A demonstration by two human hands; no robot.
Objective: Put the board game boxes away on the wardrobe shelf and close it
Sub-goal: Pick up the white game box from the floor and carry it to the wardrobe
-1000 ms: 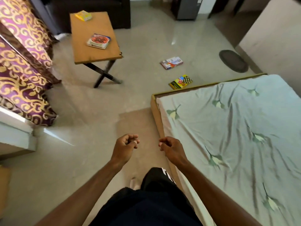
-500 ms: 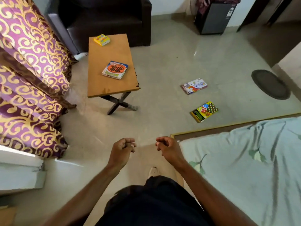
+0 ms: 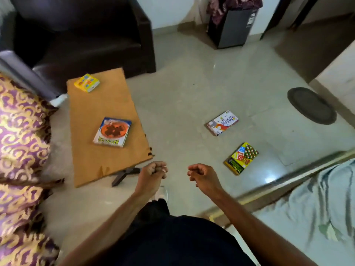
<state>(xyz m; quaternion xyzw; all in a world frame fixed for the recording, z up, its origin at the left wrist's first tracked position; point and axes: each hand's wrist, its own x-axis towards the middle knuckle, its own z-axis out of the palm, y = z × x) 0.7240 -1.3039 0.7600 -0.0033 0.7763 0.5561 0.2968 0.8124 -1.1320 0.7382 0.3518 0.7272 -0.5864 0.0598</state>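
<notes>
1. I am counting four board game boxes, none put away yet: a small yellow box (image 3: 86,82) at the far end of the wooden table (image 3: 115,162), and an orange-disc box (image 3: 113,132) lying flat near the table's middle.
2. Two more are lying on the floor (image 3: 192,104), near each other but apart: a white and red box (image 3: 222,123) and a yellow and green box (image 3: 241,158), the latter nearest the bed (image 3: 315,204).
3. My left hand (image 3: 151,176) and right hand (image 3: 203,176) are hanging loosely curled, fingers together, holding nothing.
4. I am judging the task barely begun: all four pickups, shelving and closing remain. No wardrobe is showing in view.
5. Writing: green lettering on the orange-disc box and print on the two floor boxes are showing, but too blurred to read. No brand legible.
</notes>
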